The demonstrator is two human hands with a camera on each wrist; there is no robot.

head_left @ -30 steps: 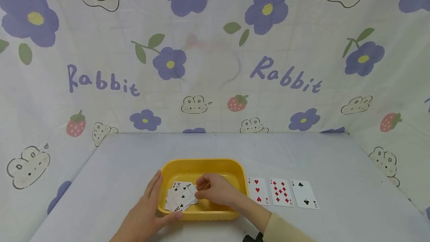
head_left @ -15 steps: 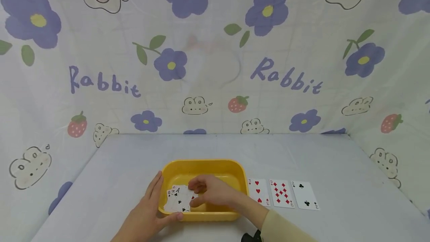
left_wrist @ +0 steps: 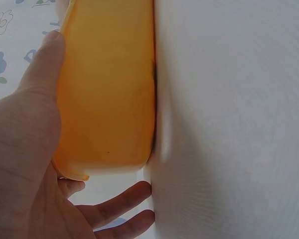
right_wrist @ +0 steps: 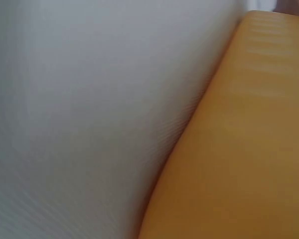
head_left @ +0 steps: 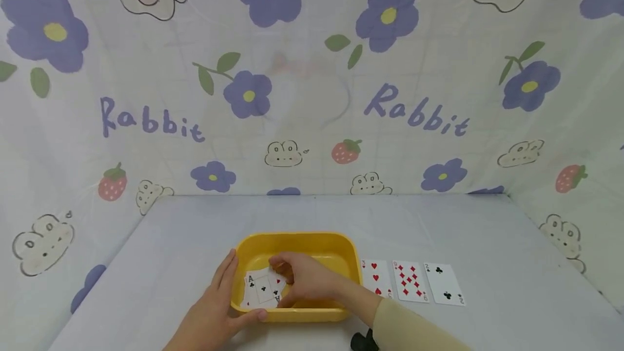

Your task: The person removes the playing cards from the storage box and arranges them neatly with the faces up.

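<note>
My left hand rests at the near left corner of a yellow plastic tub. Its thumb lies along the front rim, and its fingers reach along the left side; in the left wrist view two fingers stick out past the tub's corner. Inside the tub, at its left end, lies a loose pile of playing cards with an ace of clubs face up on top. My right hand reaches in over the front rim, curled fingers and thumb gripping cards at the pile's right side. The hand partly covers a red-suited card.
Right of the tub, a face-up row holds a three of hearts, a nine of diamonds and a two of clubs. A black object shows at the front edge by the right sleeve. A patterned curtain stands behind the table.
My right hand has moved slightly left over the pile, and the cards under it have shifted and turned. My left hand keeps its place on the tub.
</note>
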